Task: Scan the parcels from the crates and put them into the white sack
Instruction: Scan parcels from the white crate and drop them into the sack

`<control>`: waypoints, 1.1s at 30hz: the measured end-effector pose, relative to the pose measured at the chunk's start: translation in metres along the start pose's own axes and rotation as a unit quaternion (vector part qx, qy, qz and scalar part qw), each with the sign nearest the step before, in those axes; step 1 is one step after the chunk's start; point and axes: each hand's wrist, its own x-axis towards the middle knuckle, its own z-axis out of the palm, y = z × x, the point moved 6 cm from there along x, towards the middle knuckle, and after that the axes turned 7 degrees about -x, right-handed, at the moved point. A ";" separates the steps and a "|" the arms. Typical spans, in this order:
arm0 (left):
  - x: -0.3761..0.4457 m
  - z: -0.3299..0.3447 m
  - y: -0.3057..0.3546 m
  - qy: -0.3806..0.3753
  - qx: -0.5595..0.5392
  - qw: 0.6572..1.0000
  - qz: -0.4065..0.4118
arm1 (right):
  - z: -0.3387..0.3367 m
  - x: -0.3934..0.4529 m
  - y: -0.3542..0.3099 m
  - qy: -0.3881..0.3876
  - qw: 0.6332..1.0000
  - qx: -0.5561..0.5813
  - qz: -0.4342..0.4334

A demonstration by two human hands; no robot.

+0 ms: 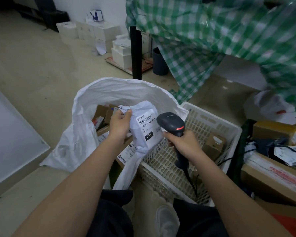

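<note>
My left hand (119, 124) grips a white poly-bag parcel (146, 130) by its crumpled top edge, holding it over the right rim of the open white sack (79, 134). The parcel's label with a barcode and "231" faces up. My right hand (181, 145) grips the handle of a black barcode scanner (171, 123), whose head sits just right of the label with a red light showing. Several cardboard parcels lie inside the sack. The white plastic crate (210, 120) stands to the right of the sack with one small brown box (214, 145) in it.
More cardboard boxes (270, 178) and loose parcels are piled at the right edge. A green checked tablecloth (229, 36) hangs over a table above, with a black table leg (136, 50) and a dark bin (159, 61) behind the sack. White boxes (92, 33) are stacked on the floor at the back.
</note>
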 end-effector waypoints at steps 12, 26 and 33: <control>0.005 -0.006 0.000 -0.007 -0.010 1.000 0.005 | -0.007 -0.012 -0.013 -0.025 0.991 -0.118 -0.049; 0.019 -0.024 0.005 0.043 0.004 0.999 0.017 | 0.002 0.012 -0.012 0.056 0.992 -0.087 -0.069; 0.047 -0.020 0.006 0.063 0.100 0.991 -0.061 | 0.011 0.032 -0.001 0.087 0.994 -0.063 -0.031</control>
